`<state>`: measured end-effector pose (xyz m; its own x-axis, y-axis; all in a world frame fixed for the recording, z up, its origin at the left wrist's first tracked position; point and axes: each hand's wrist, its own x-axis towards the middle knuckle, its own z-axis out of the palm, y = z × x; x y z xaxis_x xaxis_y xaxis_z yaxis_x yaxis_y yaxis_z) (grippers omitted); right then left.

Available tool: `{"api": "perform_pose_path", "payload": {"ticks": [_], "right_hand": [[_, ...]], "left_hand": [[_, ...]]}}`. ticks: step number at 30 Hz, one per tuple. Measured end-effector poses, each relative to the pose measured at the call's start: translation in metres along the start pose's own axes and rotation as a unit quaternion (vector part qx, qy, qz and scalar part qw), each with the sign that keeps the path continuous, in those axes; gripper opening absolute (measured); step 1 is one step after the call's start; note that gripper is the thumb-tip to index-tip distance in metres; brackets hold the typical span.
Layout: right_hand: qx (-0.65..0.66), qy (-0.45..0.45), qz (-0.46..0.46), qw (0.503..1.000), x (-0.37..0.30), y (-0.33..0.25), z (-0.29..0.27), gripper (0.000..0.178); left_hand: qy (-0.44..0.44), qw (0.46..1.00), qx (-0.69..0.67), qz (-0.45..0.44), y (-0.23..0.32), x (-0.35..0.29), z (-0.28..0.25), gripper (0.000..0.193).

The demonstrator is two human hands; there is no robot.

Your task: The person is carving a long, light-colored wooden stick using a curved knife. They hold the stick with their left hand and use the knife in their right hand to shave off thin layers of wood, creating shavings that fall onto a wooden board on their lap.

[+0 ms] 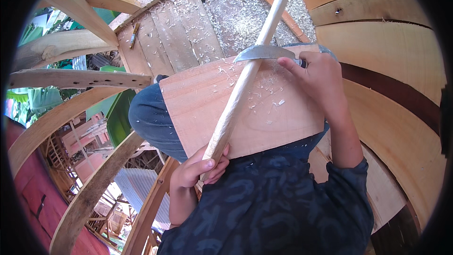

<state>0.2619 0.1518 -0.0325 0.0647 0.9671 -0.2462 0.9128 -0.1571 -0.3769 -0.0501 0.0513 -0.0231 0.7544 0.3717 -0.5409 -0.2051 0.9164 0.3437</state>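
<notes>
A long pale wooden stick [245, 78] lies slanted across a flat wooden board [207, 108] that rests on my lap. My left hand [198, 170] grips the stick's near end at the board's lower edge. My right hand [318, 78] holds the handle of a curved metal blade [262, 53], whose edge lies across the stick near the board's far edge. Thin wood shavings [266, 94] are scattered on the board around the blade. The stick's far end runs out of view at the top.
I sit inside a curved wooden hull. Planks [396, 71] rise on the right, bent ribs [56, 118] on the left, and floor boards [188, 28] covered in shavings lie ahead. Through the open ribs, green leaves and structures show far below at the left.
</notes>
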Motion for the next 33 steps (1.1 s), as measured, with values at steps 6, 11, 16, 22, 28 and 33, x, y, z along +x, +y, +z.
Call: {"api": "perform_pose_path", "payload": {"ticks": [6,11,16,22,28,33], "right_hand": [[-0.012,-0.031,-0.089,0.995,-0.03,-0.018,0.01,0.077],[-0.001,-0.002,-0.018,1.0,-0.004,-0.007,-0.001,0.077],[0.018,-0.019,-0.09,0.996,-0.031,-0.027,0.009,0.078],[0.035,0.031,-0.028,0.999,0.003,0.001,0.009,0.079],[-0.009,-0.03,-0.105,0.994,-0.027,-0.031,0.011,0.078],[0.014,0.033,-0.019,0.999,0.002,-0.003,0.007,0.077]], "left_hand": [[-0.011,0.999,0.042,0.009,0.001,0.002,-0.003,0.06],[0.01,1.0,-0.012,-0.006,0.001,0.0,-0.001,0.06],[0.002,1.0,-0.004,-0.003,-0.005,0.002,-0.004,0.061],[0.008,0.999,-0.042,-0.009,-0.001,0.002,-0.003,0.062],[-0.027,0.999,-0.039,0.003,-0.007,0.001,-0.01,0.059],[-0.018,0.999,-0.043,0.005,-0.006,0.004,-0.01,0.059]]}}
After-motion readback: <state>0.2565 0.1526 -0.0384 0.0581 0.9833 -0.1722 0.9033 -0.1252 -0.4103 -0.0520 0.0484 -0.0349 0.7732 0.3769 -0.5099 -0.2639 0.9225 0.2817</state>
